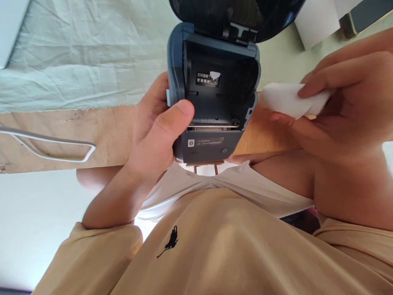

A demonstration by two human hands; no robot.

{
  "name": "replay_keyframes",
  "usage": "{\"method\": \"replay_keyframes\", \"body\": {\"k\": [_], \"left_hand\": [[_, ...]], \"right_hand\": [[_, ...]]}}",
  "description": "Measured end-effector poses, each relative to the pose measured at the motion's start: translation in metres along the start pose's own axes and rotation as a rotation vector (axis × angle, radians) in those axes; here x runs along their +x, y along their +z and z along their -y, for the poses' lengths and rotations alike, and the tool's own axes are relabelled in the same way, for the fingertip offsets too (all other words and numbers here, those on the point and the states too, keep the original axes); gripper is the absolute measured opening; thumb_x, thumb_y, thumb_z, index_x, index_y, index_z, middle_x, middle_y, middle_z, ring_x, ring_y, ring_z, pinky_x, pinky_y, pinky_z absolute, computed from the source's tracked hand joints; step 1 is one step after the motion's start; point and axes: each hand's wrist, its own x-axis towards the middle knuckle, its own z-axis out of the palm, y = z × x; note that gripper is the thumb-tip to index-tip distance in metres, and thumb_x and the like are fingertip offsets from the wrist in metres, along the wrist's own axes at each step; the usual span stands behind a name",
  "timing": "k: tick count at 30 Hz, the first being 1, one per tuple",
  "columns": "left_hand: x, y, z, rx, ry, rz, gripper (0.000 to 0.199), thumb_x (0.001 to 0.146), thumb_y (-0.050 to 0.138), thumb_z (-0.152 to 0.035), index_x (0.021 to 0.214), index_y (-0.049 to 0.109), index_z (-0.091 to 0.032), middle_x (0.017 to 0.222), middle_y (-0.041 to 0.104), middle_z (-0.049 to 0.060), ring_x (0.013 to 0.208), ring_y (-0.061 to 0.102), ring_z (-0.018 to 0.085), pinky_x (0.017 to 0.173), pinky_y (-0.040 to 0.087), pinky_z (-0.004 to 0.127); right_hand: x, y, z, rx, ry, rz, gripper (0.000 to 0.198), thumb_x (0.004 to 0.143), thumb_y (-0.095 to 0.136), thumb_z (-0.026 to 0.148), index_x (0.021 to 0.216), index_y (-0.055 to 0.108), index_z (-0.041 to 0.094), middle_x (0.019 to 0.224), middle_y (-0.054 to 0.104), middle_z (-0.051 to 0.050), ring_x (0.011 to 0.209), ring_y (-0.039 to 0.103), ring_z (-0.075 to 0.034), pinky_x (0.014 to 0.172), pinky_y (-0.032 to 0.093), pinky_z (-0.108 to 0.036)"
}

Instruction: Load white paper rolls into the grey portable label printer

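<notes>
A dark blue-grey label printer (211, 102) stands at the table's near edge with its lid (236, 16) swung open, showing an empty paper bay with a small sticker inside. My left hand (156, 127) grips the printer's left side, thumb across its front corner. My right hand (344, 102) is just right of the printer and pinches a folded white wipe (285, 100) between thumb and fingers, its tip close to the printer's right side.
The wooden table edge (61, 131) runs across the view, with a pale crumpled cloth (86, 53) beyond it. A white wire handle (49, 147) lies at the left. White boxes (319, 20) sit at the back right. My beige shirt fills the foreground.
</notes>
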Motion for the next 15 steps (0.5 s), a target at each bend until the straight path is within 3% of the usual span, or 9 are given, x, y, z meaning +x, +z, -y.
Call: {"method": "replay_keyframes", "body": {"k": [3, 7, 10, 13, 15], "left_hand": [[0.000, 0.000, 0.000, 0.004, 0.006, 0.005, 0.052, 0.083, 0.107, -0.058, 0.109, 0.081, -0.021, 0.100, 0.071, 0.002, 0.089, 0.067, 0.019, 0.071, 0.060, 0.032], [0.000, 0.000, -0.001, 0.027, -0.002, 0.009, 0.047, 0.088, 0.103, -0.057, 0.108, 0.080, -0.022, 0.100, 0.071, 0.002, 0.086, 0.069, 0.017, 0.070, 0.060, 0.031], [0.000, 0.000, -0.002, 0.034, -0.005, 0.011, 0.047, 0.090, 0.102, -0.057, 0.111, 0.079, -0.020, 0.097, 0.071, 0.002, 0.103, 0.081, 0.025, 0.071, 0.062, 0.030], [0.000, -0.001, -0.001, 0.042, 0.010, 0.028, 0.044, 0.096, 0.097, -0.055, 0.113, 0.079, -0.019, 0.095, 0.072, 0.002, 0.126, 0.084, 0.033, 0.072, 0.063, 0.028], [0.000, -0.001, 0.000, 0.042, 0.019, 0.032, 0.040, 0.097, 0.096, -0.053, 0.112, 0.081, -0.019, 0.096, 0.072, 0.001, 0.126, 0.085, 0.032, 0.071, 0.062, 0.026]], "right_hand": [[0.003, 0.003, -0.003, -0.031, -0.160, -0.002, 0.046, 0.105, 0.079, 0.064, 0.112, 0.063, 0.021, 0.111, 0.072, -0.006, 0.102, 0.068, -0.014, 0.086, 0.056, -0.033], [0.005, -0.003, -0.009, -0.109, -0.126, 0.170, 0.039, 0.105, 0.081, 0.057, 0.111, 0.059, 0.025, 0.120, 0.075, -0.004, 0.103, 0.071, -0.014, 0.084, 0.057, -0.034], [0.007, -0.012, -0.009, -0.111, -0.034, 0.269, 0.029, 0.106, 0.079, 0.051, 0.111, 0.062, 0.028, 0.119, 0.076, -0.004, 0.105, 0.072, -0.016, 0.086, 0.056, -0.036], [0.010, -0.016, -0.003, -0.113, 0.005, 0.276, 0.020, 0.106, 0.077, 0.040, 0.110, 0.062, 0.027, 0.116, 0.077, -0.003, 0.107, 0.074, -0.018, 0.090, 0.055, -0.037], [0.012, -0.015, 0.002, -0.084, -0.026, 0.238, 0.016, 0.106, 0.076, 0.032, 0.110, 0.062, 0.026, 0.116, 0.077, -0.002, 0.104, 0.074, -0.015, 0.085, 0.053, -0.035]]}}
